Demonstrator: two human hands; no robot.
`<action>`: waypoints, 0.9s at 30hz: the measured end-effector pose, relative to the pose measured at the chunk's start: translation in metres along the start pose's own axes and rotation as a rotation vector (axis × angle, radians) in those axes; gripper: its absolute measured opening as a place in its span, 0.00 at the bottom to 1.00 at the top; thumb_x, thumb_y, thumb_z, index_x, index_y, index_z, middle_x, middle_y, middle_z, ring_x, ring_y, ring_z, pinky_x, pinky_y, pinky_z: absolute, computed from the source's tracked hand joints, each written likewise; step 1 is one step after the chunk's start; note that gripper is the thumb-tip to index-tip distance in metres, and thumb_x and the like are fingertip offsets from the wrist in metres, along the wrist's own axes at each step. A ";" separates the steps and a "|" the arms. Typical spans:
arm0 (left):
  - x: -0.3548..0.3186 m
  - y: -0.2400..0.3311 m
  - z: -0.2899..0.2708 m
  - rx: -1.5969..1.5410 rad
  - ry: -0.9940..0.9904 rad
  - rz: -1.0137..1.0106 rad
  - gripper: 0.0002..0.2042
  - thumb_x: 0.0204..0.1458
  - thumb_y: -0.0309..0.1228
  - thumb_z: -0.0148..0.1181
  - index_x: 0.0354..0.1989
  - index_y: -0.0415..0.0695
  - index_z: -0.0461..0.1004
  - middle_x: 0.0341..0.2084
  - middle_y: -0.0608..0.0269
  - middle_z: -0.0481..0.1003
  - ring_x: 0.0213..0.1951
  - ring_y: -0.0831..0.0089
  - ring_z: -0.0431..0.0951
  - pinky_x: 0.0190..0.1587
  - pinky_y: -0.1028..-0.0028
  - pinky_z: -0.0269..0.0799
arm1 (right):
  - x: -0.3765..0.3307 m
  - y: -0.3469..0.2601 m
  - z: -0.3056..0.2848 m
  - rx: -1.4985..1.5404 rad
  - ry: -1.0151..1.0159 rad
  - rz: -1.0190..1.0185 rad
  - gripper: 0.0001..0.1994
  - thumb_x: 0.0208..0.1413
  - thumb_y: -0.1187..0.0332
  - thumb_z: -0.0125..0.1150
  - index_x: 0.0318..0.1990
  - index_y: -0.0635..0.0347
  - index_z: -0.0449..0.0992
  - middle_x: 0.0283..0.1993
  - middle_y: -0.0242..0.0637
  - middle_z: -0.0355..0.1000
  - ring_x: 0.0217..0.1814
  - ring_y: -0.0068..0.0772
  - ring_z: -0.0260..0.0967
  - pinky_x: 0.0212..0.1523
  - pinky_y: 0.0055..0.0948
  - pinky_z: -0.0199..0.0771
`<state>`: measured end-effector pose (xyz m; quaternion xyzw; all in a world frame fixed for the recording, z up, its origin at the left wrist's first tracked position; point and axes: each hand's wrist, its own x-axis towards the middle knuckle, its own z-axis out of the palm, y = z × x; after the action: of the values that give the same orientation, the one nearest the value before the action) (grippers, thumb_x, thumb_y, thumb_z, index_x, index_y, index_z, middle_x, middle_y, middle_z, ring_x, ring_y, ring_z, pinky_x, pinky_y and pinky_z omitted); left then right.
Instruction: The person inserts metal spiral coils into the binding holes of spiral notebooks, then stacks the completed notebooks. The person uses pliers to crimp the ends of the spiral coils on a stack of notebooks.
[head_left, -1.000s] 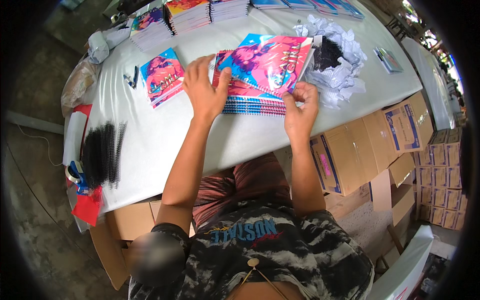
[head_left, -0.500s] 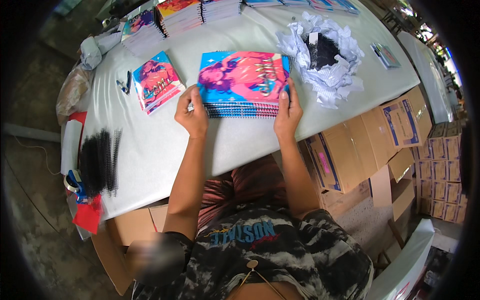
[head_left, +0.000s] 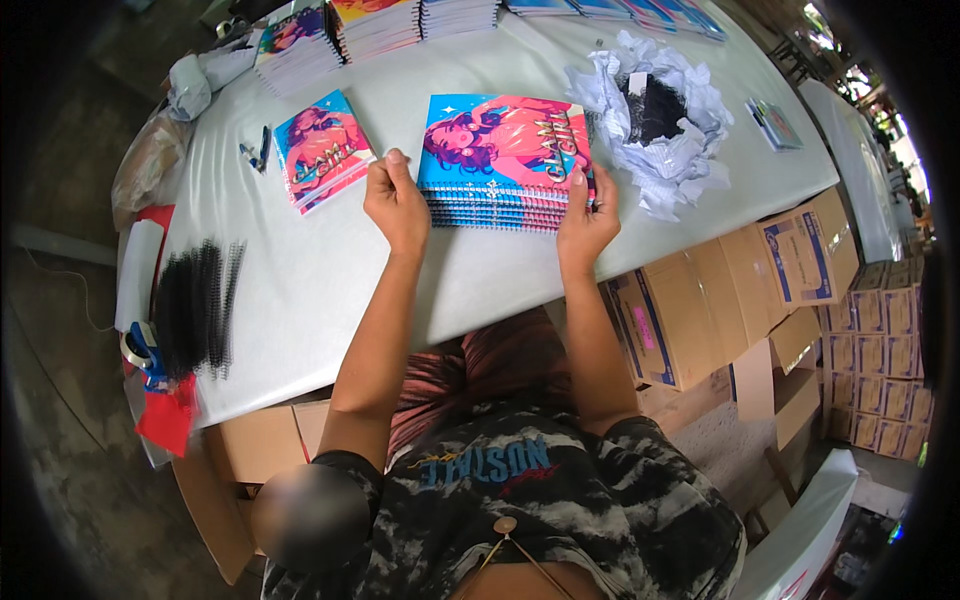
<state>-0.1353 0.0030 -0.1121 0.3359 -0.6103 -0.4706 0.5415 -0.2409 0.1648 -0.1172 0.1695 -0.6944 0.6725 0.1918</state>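
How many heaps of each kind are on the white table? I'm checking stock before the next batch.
Stack of notebooks held between the left hand and right hand: 1
Small separate pile of notebooks: 1
Stacks of notebooks along the far edge: 3 that I can tell apart
Heap of black binding coils: 1
Pile of crumpled white paper: 1
Total: 7

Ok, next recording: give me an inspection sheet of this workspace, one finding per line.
Surface: white table, covered with a white sheet.
Job's things: stack of spiral notebooks, flat, squared between both hands.
Clutter: single notebook; black spiral coils; crumpled white paper; tape dispenser.
Grips: left hand on the stack's left edge; right hand on its right edge.
Cables: nothing seen.
Surroundings: cardboard boxes to the right; more notebook stacks at the far edge.
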 end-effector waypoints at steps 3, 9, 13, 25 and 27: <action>0.013 0.035 -0.019 -0.050 0.173 0.292 0.11 0.57 0.33 0.51 0.29 0.38 0.71 0.22 0.68 0.68 0.26 0.83 0.63 0.29 0.82 0.59 | -0.002 -0.006 -0.007 0.074 0.121 -0.265 0.11 0.54 0.70 0.57 0.42 0.69 0.71 0.44 0.45 0.71 0.49 0.38 0.67 0.50 0.36 0.64; -0.021 0.206 -0.156 -1.105 -1.098 0.483 0.04 0.50 0.32 0.53 0.31 0.50 0.75 0.26 0.66 0.73 0.27 0.72 0.71 0.27 0.73 0.61 | -0.030 -0.130 -0.066 1.067 -1.233 -0.082 0.08 0.43 0.73 0.65 0.34 0.60 0.77 0.32 0.35 0.74 0.32 0.31 0.68 0.36 0.29 0.66; -0.031 0.281 -0.169 -0.925 -1.769 0.717 0.03 0.45 0.33 0.54 0.25 0.51 0.73 0.23 0.65 0.71 0.25 0.71 0.70 0.27 0.72 0.60 | -0.055 -0.186 -0.069 1.623 -1.853 -0.180 0.18 0.51 0.56 0.61 0.45 0.58 0.74 0.30 0.32 0.66 0.29 0.36 0.64 0.30 0.33 0.61; -0.045 0.302 -0.200 -0.690 -2.019 0.797 0.07 0.41 0.34 0.53 0.15 0.50 0.67 0.13 0.69 0.64 0.17 0.74 0.64 0.22 0.73 0.58 | -0.043 -0.238 -0.093 1.507 -1.243 -0.010 0.10 0.54 0.68 0.57 0.23 0.61 0.73 0.22 0.36 0.66 0.19 0.34 0.61 0.20 0.29 0.57; -0.056 0.295 -0.203 -0.703 -1.916 0.730 0.08 0.41 0.35 0.53 0.14 0.51 0.66 0.12 0.70 0.64 0.16 0.75 0.64 0.22 0.74 0.58 | -0.057 -0.246 -0.099 1.527 -1.089 0.006 0.07 0.51 0.67 0.61 0.27 0.60 0.72 0.20 0.36 0.65 0.17 0.32 0.60 0.20 0.29 0.58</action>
<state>0.1030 0.1089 0.1393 -0.5472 -0.6738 -0.4964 0.0130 -0.0663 0.2530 0.0704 0.5393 -0.0597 0.7748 -0.3244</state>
